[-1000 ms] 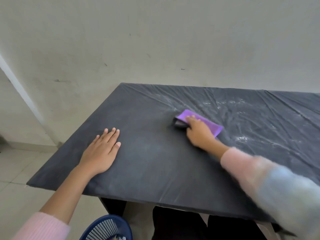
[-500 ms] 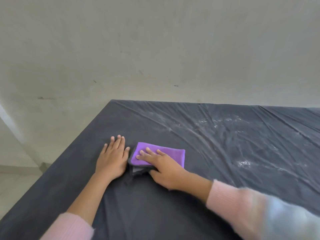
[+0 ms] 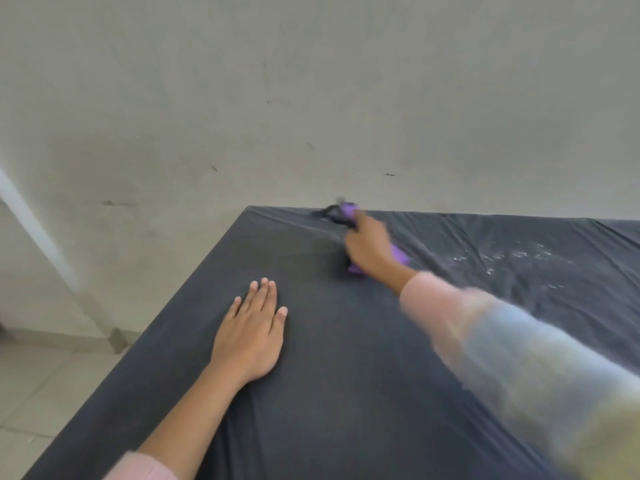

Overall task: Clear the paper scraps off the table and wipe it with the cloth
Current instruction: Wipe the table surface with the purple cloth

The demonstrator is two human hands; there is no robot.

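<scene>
Head view, from the near edge outward: at the bottom of the frame two forearms in pale pink sleeves reach over the dark grey cloth-covered table (image 3: 346, 403). The left hand (image 3: 251, 336) lies a little left of the centre, palm down and flat on the cover, with straight fingers close together and holding nothing; I judge it steadies the cover. Further away, in the upper middle of the frame, the right hand (image 3: 367, 245) is on top of the purple wiping cloth with dark underside (image 3: 398, 255), almost at the far edge of the table. This hand is blurred, so I cannot tell if its fingers are curled on the cloth or only press it flat. The cloth shows at both ends of the hand, so its long axis seems to run diagonally, from below the wrist up toward the far edge. The white powdery streaks (image 3: 512, 254) lie to the right of this hand, in the upper right of the frame, near it and well apart from the left hand. So the wiping is the step in hand, and the next stroke probably must go rightward. Behind the table stands the plain grey-white wall (image 3: 311, 81).
</scene>
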